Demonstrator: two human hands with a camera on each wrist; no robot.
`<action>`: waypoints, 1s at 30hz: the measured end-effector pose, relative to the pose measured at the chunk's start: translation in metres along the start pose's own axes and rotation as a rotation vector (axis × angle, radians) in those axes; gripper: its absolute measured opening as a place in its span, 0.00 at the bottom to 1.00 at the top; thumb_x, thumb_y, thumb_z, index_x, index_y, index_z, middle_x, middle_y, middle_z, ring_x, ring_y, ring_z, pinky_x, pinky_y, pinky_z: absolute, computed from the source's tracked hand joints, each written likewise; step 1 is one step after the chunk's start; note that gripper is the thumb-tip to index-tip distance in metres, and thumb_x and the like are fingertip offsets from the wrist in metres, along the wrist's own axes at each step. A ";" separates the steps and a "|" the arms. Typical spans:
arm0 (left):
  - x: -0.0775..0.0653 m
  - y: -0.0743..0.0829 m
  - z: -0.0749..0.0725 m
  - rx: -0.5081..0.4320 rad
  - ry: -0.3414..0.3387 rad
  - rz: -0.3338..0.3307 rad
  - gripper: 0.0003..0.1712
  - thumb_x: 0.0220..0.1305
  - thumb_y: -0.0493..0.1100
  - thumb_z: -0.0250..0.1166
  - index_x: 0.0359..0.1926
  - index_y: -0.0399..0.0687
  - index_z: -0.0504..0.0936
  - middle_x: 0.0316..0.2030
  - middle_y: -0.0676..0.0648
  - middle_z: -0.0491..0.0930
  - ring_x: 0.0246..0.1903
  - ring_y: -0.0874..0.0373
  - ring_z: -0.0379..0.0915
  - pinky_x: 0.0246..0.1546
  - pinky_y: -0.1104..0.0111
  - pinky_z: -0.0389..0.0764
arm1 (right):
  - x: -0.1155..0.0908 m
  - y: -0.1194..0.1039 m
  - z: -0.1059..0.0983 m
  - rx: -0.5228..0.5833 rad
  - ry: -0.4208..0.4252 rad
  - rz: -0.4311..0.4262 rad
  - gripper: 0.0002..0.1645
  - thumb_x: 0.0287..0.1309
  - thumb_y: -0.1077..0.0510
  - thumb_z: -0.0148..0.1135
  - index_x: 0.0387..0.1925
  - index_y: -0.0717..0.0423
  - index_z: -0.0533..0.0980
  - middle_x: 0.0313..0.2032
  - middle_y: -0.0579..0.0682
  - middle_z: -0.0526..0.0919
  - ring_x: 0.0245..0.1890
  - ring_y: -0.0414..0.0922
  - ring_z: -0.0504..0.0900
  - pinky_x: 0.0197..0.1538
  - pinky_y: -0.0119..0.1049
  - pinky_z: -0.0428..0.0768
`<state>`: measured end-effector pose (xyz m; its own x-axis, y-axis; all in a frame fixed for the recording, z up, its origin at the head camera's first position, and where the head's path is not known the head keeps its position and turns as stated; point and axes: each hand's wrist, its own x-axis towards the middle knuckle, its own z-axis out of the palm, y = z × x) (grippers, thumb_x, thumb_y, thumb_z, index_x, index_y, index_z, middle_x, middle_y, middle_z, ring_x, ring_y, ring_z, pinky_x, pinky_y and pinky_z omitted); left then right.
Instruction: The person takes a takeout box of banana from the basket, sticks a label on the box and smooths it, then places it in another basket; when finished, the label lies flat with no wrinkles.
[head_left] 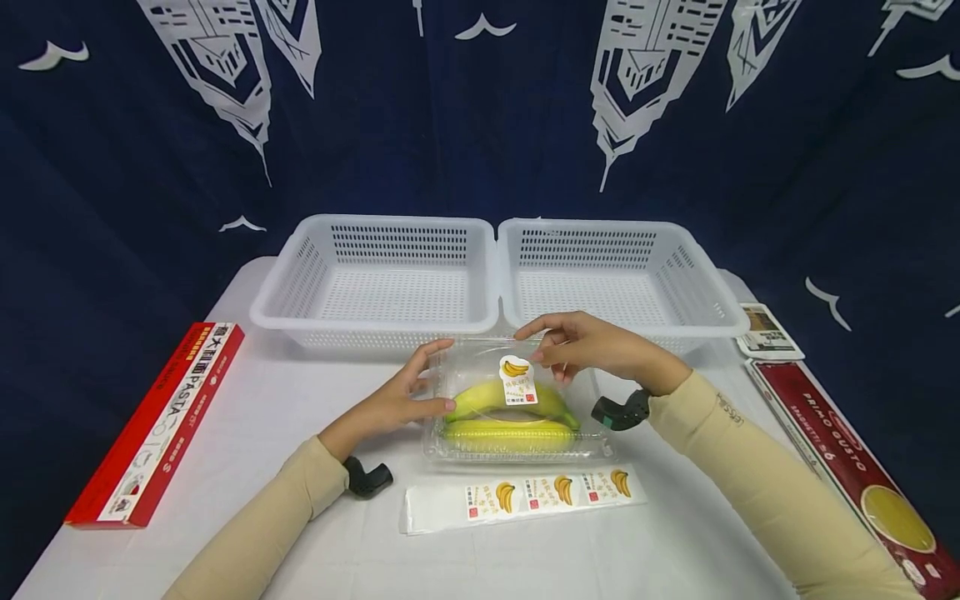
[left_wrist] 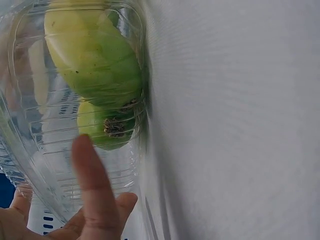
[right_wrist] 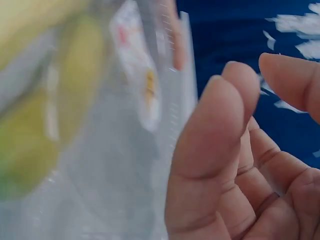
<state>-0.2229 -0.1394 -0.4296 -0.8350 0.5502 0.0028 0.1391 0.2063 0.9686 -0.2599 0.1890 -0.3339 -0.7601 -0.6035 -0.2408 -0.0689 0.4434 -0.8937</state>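
A clear plastic clamshell box [head_left: 600,417] lies on the table with two bananas [head_left: 510,435] inside. A white sticker [head_left: 519,382] with a banana picture sits on its lid. At the box's left side is my left hand [head_left: 390,398], its index finger at the far corner and its thumb along the near part of that side. Over the far right of the lid is my right hand [head_left: 592,346], thumb tip close to the sticker's upper right edge. In the right wrist view, the thumb and index finger stand apart with nothing between them.
Two white baskets [head_left: 375,325] [head_left: 622,325] stand side by side behind the box. In front of it lies a strip of banana stickers [head_left: 555,493]. A red pasta box [head_left: 161,421] lies on the left; a dark red spaghetti pack [head_left: 847,458] and a small card [head_left: 770,332] lie on the right.
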 end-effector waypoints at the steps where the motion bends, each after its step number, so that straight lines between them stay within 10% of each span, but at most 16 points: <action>1: -0.001 0.001 0.000 -0.001 0.001 -0.013 0.54 0.69 0.45 0.71 0.86 0.56 0.48 0.86 0.37 0.39 0.77 0.14 0.41 0.66 0.23 0.66 | -0.003 0.001 -0.003 0.022 0.013 -0.016 0.29 0.73 0.62 0.64 0.71 0.66 0.72 0.34 0.54 0.81 0.29 0.44 0.79 0.37 0.35 0.85; 6: -0.002 0.003 -0.001 -0.013 0.002 -0.043 0.55 0.69 0.45 0.72 0.86 0.58 0.49 0.87 0.40 0.38 0.77 0.14 0.41 0.50 0.41 0.86 | -0.020 0.009 -0.019 0.171 0.092 -0.151 0.22 0.76 0.65 0.60 0.67 0.55 0.77 0.36 0.50 0.81 0.32 0.43 0.79 0.40 0.34 0.84; 11: -0.002 0.004 0.000 -0.024 0.006 -0.051 0.56 0.67 0.44 0.72 0.86 0.58 0.48 0.86 0.38 0.38 0.78 0.15 0.42 0.40 0.58 0.86 | -0.042 0.018 -0.033 0.310 0.166 -0.353 0.24 0.79 0.70 0.53 0.63 0.45 0.82 0.35 0.45 0.82 0.32 0.41 0.80 0.39 0.31 0.84; 21: -0.002 0.006 0.001 -0.051 0.012 -0.088 0.55 0.67 0.42 0.73 0.86 0.60 0.50 0.85 0.34 0.39 0.78 0.18 0.45 0.37 0.58 0.87 | -0.080 0.042 -0.062 0.454 0.395 -0.652 0.25 0.77 0.78 0.47 0.68 0.66 0.76 0.38 0.52 0.86 0.34 0.44 0.83 0.38 0.32 0.87; 30: -0.001 0.007 0.001 -0.087 0.011 -0.093 0.57 0.65 0.40 0.73 0.86 0.58 0.50 0.85 0.34 0.37 0.80 0.19 0.40 0.33 0.61 0.86 | -0.107 0.071 -0.083 0.679 0.626 -0.718 0.22 0.78 0.77 0.48 0.66 0.71 0.76 0.38 0.57 0.88 0.32 0.47 0.86 0.36 0.32 0.88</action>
<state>-0.2202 -0.1378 -0.4232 -0.8478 0.5233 -0.0860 0.0142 0.1845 0.9827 -0.2370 0.3397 -0.3402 -0.8855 -0.0560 0.4612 -0.3965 -0.4261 -0.8131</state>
